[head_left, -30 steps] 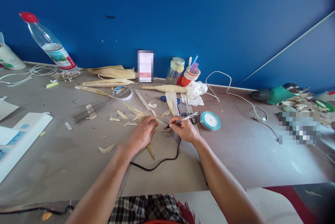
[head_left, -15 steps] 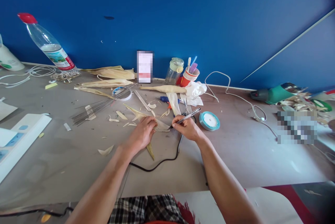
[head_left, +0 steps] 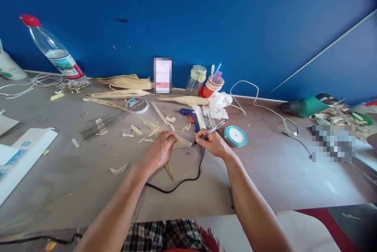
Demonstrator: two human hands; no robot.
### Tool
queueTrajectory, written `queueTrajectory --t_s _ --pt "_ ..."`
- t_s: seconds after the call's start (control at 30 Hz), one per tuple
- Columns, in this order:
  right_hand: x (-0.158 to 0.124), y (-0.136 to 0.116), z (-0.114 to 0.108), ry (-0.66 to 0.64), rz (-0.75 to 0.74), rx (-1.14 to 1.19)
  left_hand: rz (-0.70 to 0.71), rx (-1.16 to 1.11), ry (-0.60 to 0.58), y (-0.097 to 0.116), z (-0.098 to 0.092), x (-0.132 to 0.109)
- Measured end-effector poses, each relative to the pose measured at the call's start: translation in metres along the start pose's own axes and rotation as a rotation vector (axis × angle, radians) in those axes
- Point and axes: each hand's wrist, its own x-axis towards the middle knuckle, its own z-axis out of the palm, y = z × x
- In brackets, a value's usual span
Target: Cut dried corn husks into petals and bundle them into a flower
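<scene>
My left hand [head_left: 160, 150] is closed over a pale dried corn husk [head_left: 182, 142], with its bent fingers holding the husk against the table. A greenish tip of husk pokes out below that hand. Just to the right, my right hand [head_left: 212, 142] grips a slim pen [head_left: 217, 126] between thumb and fingers. The pen's dark tip points left, close to the husk's right end; whether it touches is too small to tell. Beyond the right hand lies a blue glue gun [head_left: 193, 115] with a pale husk strip over part of it. A light-blue ribbon spool [head_left: 235, 136] sits beside that hand.
Husk scraps and a bundle of thin wires [head_left: 108, 122] lie left of my hands. Along the blue wall stand a tilted-looking water bottle [head_left: 63, 61], a phone [head_left: 163, 75], a jar [head_left: 196, 79] and a paper cup [head_left: 213, 86]. A black cord [head_left: 179, 185] curves across the front.
My right hand and the pen have shifted slightly right, so the tip is farther from the husk. The strip over the glue gun has moved right, showing more of it. My left hand stays put.
</scene>
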Motion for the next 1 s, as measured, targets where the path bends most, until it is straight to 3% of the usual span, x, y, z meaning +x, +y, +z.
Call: queueTrajectory --t_s 0.2,0.37,0.43,0.63,1.0 --pt "-0.003 -0.007 -0.003 0.085 0.019 0.038 0.007 0.008 0.001 0.000 0.001 0.000" --pt "-0.003 -0.011 0.004 0.266 -0.062 0.329 0.002 0.032 -0.007 -0.001 0.002 0.000" --pt "-0.002 -0.012 0.011 0.254 -0.086 0.358 0.013 0.040 -0.002 -0.001 0.002 0.000" --pt "0.004 -0.017 0.031 0.151 -0.096 0.143 0.049 0.031 0.011 -0.001 0.002 0.000" --pt "0.005 -0.014 0.036 0.133 -0.151 0.077 0.045 0.038 0.012 -0.004 0.004 0.000"
